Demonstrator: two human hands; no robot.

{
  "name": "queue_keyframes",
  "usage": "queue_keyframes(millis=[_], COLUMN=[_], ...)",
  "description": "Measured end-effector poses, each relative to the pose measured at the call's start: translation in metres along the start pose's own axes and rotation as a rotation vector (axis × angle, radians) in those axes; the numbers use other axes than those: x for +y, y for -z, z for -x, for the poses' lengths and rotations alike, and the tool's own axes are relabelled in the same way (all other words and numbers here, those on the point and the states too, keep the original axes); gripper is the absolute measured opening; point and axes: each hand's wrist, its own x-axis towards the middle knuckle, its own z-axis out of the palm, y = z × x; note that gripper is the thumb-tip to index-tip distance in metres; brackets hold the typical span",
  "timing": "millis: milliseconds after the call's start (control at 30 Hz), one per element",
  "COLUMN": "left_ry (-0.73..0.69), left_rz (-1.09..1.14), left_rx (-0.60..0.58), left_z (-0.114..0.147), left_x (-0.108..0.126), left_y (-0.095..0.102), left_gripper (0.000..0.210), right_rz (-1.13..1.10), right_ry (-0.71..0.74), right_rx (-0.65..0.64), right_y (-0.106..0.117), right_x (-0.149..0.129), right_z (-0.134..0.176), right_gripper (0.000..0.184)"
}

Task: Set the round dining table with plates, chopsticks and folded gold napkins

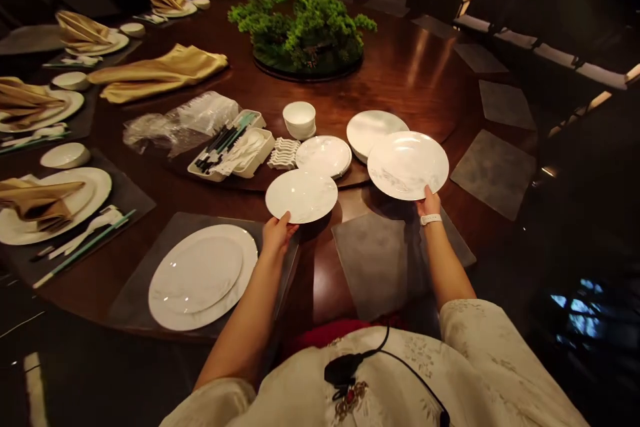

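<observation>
My left hand (280, 233) grips the near rim of a small white plate (301, 196), thumb on top, holding it above the table edge. In my right hand (429, 203) is a larger white plate (409, 164) with a faint grey pattern, also pinched at its near rim. Just behind the small plate sits a stack of small plates (324, 155). A stack of larger plates (377, 132) stands behind the other one. Left of my left hand, a small plate (210, 273) rests on a big plate (239, 300) on a grey placemat (175, 227).
A bare placemat (373, 260) lies in front of me. White bowls (299, 120), wavy white rests (284, 153), a cutlery tray (227, 147) and plastic bags (185, 121) stand on the turntable. Green foliage (305, 30) fills the centre. Gold napkins (165, 73) lie left, near several laid settings.
</observation>
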Motion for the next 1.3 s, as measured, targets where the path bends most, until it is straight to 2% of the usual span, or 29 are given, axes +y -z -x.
queue_keyframes(millis=[133, 233, 333, 467, 633, 867, 1000, 1167, 1300], left_ry=[0.016, 0.058, 0.092, 0.124, 0.147, 0.14, 0.155, 0.228, 0.255], left_rz=[-0.021, -0.032, -0.048, -0.05, 0.015, 0.077, 0.049, -0.094, -0.182], left_rx=[-0.026, 0.001, 0.061, 0.13, 0.177, 0.178, 0.118, 0.003, -0.07], left_z=[0.035, 0.065, 0.096, 0.128, 0.16, 0.196, 0.203, 0.201, 0.199], left_x=[-0.03, -0.056, -0.078, -0.097, -0.114, -0.14, -0.161, -0.183, -0.197], left_y=[0.068, 0.099, 0.111, 0.11, 0.086, 0.015, -0.022, -0.065, -0.097], left_gripper=[0.016, 0.013, 0.01, 0.009, 0.008, 0.008, 0.011, 0.014, 0.011], right_rz=[0.043, 0.147, 0.245, 0.313, 0.357, 0.4, 0.489, 0.89, 1.022], right_ry=[0.008, -0.06, -0.137, -0.263, -0.41, -0.57, -0.615, -0.585, -0.592], right_rx=[-0.025, -0.036, -0.07, -0.174, -0.264, -0.345, -0.396, -0.496, -0.543], right_y=[0.095, 0.144, 0.172, 0.188, 0.189, 0.199, 0.205, 0.2, 0.197], right_x=[-0.012, -0.016, -0.012, 0.002, 0.02, 0.029, 0.032, 0.033, 0.033], right_z=[0.055, 0.09, 0.109, 0.108, 0.087, 0.07, 0.072, 0.063, 0.051], right_gripper=[0.028, 0.026, 0.026, 0.026, 0.024, 0.016, 0.019, 0.033, 0.045])
